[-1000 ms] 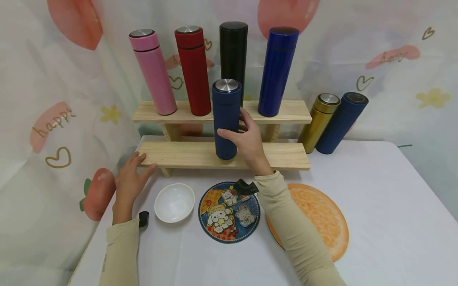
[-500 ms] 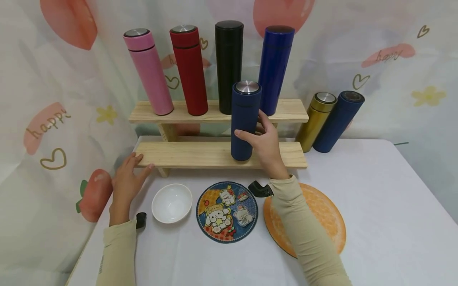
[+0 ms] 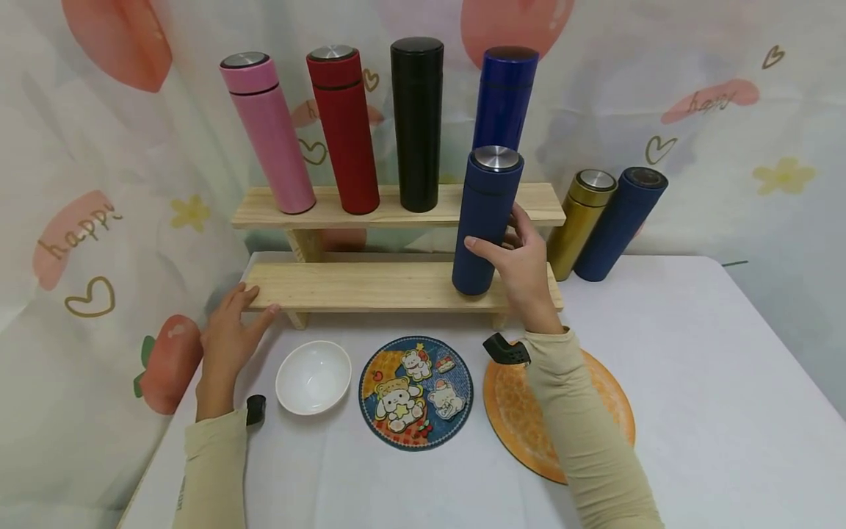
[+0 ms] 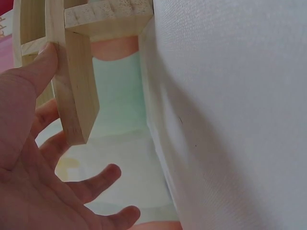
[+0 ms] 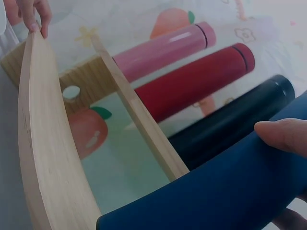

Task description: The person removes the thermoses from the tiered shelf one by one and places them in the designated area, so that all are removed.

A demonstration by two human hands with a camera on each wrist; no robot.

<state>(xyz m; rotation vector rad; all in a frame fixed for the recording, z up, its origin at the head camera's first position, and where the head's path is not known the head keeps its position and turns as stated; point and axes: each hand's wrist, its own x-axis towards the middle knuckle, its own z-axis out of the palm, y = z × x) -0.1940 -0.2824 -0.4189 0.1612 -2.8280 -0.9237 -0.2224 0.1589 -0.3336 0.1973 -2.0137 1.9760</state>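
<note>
My right hand (image 3: pixel 524 266) grips a dark blue thermos bottle (image 3: pixel 485 220) from the right, thumb across its front. The bottle has a silver lid and is nearly upright, tilted slightly right, its base over the right part of the lower shelf of a wooden two-tier rack (image 3: pixel 350 286). At that shelf's left end, my left hand (image 3: pixel 228 330) holds the corner; the left wrist view has the thumb (image 4: pixel 45 64) on the board's edge and two fingers behind it. On the upper shelf stand pink (image 3: pixel 271 136), red (image 3: pixel 345 132), black (image 3: pixel 416 125) and glossy blue (image 3: pixel 505 95) bottles, the last partly hidden.
A gold bottle (image 3: pixel 581 224) and another dark blue bottle (image 3: pixel 620 224) stand right of the rack. In front lie a white bowl (image 3: pixel 313 378), a round cartoon mat (image 3: pixel 416 393) and an orange round mat (image 3: pixel 529 419), partly under my right forearm. A patterned cloth hangs behind.
My right hand has carried the dark blue bottle rightward along the lower shelf, from in front of the black bottle to in front of the glossy blue one. My left hand keeps its place on the rack.
</note>
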